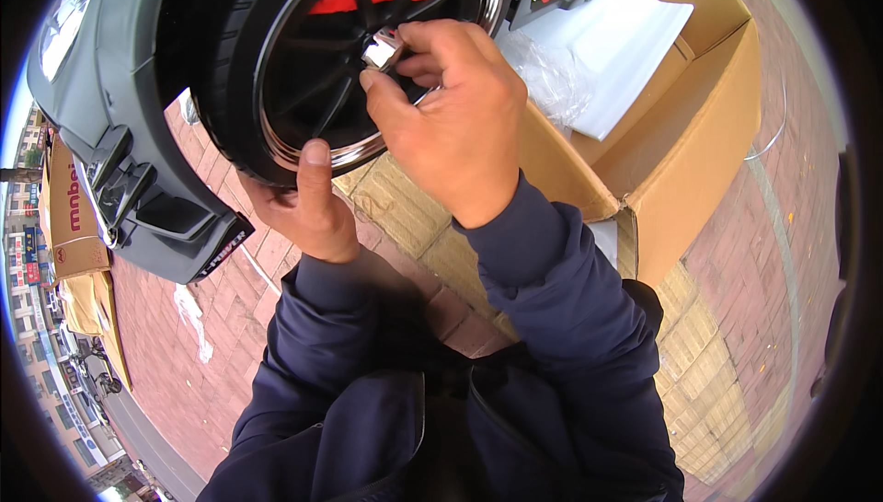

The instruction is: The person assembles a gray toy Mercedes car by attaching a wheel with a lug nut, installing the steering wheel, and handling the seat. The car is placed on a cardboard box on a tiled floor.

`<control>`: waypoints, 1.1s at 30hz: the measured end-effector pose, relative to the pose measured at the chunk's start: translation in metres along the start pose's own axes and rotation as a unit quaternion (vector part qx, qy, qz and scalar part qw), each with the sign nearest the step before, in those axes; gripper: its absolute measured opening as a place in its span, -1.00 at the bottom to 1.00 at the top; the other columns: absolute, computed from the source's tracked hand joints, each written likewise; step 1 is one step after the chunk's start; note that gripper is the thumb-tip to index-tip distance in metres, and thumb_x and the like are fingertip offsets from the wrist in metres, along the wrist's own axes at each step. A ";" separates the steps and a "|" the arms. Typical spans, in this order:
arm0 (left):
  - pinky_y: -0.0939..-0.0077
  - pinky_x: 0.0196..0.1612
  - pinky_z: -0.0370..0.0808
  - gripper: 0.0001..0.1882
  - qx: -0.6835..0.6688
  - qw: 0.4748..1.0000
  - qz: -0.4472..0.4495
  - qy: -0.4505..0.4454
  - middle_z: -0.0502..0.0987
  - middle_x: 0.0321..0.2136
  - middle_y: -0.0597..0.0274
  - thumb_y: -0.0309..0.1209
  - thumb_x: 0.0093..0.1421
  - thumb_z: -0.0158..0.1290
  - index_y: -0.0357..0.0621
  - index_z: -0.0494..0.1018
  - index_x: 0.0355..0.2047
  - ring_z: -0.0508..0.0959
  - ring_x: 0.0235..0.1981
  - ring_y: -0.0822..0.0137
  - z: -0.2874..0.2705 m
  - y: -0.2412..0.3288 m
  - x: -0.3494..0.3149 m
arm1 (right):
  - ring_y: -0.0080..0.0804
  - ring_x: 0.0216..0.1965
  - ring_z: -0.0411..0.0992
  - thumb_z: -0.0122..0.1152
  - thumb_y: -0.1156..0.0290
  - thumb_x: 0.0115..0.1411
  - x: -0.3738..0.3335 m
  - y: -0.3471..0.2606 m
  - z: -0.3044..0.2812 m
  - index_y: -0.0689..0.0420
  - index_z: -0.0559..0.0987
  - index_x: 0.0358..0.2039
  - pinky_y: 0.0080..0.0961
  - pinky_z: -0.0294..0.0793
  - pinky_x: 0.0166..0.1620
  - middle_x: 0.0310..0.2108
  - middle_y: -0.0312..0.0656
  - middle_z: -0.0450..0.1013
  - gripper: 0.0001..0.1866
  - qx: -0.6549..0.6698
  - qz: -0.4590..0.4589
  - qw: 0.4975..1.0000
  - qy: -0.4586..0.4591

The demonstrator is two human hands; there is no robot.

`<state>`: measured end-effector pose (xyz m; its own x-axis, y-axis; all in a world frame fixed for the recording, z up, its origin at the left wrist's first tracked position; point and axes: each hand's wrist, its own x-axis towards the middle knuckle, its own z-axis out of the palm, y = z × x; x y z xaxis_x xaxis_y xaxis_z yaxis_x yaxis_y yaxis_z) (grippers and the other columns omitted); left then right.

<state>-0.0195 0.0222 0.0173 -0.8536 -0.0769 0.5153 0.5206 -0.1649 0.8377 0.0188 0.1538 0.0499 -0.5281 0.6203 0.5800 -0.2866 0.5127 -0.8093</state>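
Observation:
A black toy-car wheel (276, 51) with dark spokes, a chrome rim and a red patch behind the spokes stands under the grey car body (120, 88). My left hand (308, 203) grips the wheel's lower edge, thumb on the rim and fingers behind the tyre. At the wheel's centre, my right hand (451, 106) pinches a small shiny chrome hub cap (383, 49) between thumb and forefinger. The cap is at the hub; whether it is seated there I cannot tell.
To the right stands an open cardboard box (699, 180) with white foam sheet (635, 42) and clear plastic wrap (552, 79) in it. Another carton (78, 217) is at the far left. Scraps of plastic (190, 318) lie on the red and yellow paving (717, 373).

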 end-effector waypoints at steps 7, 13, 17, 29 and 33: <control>0.45 0.14 0.34 -0.47 -0.022 1.000 0.002 -0.008 0.53 -0.03 0.14 -0.39 0.15 0.23 -0.31 0.38 0.10 0.50 -0.02 0.34 0.002 0.003 0.000 | -0.26 -0.44 0.51 0.39 0.52 0.00 -0.001 -0.014 0.002 0.27 0.56 -0.23 -0.41 0.52 -0.32 -0.34 -0.08 0.48 -0.71 0.017 0.047 0.999 0.009; 0.38 0.25 0.27 -0.26 -0.066 0.997 -0.030 -0.039 0.42 0.12 0.08 -0.46 0.11 0.25 -0.30 0.19 0.27 0.43 0.12 0.26 -0.001 0.006 0.003 | -0.53 -0.35 0.55 0.39 0.49 0.13 0.006 -0.016 -0.007 0.41 0.56 -0.26 -0.59 0.56 -0.29 -0.32 -0.10 0.59 -0.74 0.215 0.216 0.952 -0.019; 0.32 0.28 0.28 -0.16 -0.085 0.985 -0.096 -0.115 0.36 0.19 0.05 -0.52 0.08 0.26 -0.29 0.10 0.33 0.41 0.18 0.23 -0.012 0.006 0.010 | -0.53 -0.43 0.54 0.45 0.47 0.06 0.021 -0.009 -0.014 0.41 0.61 -0.29 -0.59 0.52 -0.39 -0.45 -0.11 0.60 -0.72 0.177 0.288 0.939 -0.067; 0.46 0.07 0.43 -0.27 0.002 0.991 -0.042 -0.129 0.50 -0.01 0.15 -0.38 0.02 0.34 -0.35 0.29 0.16 0.51 -0.07 0.36 -0.017 -0.005 0.014 | -0.55 -0.71 0.41 0.52 0.27 -0.01 0.050 -0.001 -0.026 0.30 0.61 -0.66 -0.61 0.41 -0.56 -0.71 -0.21 0.49 -0.64 -0.062 0.201 0.956 -0.204; 0.37 0.20 0.37 -0.17 -0.045 0.983 -0.080 -0.157 0.41 0.09 0.07 -0.60 0.01 0.26 -0.33 0.12 0.27 0.46 0.08 0.25 -0.020 -0.007 0.014 | -0.38 -0.74 0.29 0.49 0.21 0.02 0.046 0.008 -0.023 0.30 0.54 -0.72 -0.47 0.34 -0.56 -0.77 -0.13 0.38 -0.56 0.009 0.204 0.952 -0.228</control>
<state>-0.0351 0.0023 0.0153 -0.8688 0.2628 0.4196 0.3634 -0.2371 0.9009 0.0109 0.2001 0.0721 -0.8891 0.4417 0.1201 0.0048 0.2715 -0.9624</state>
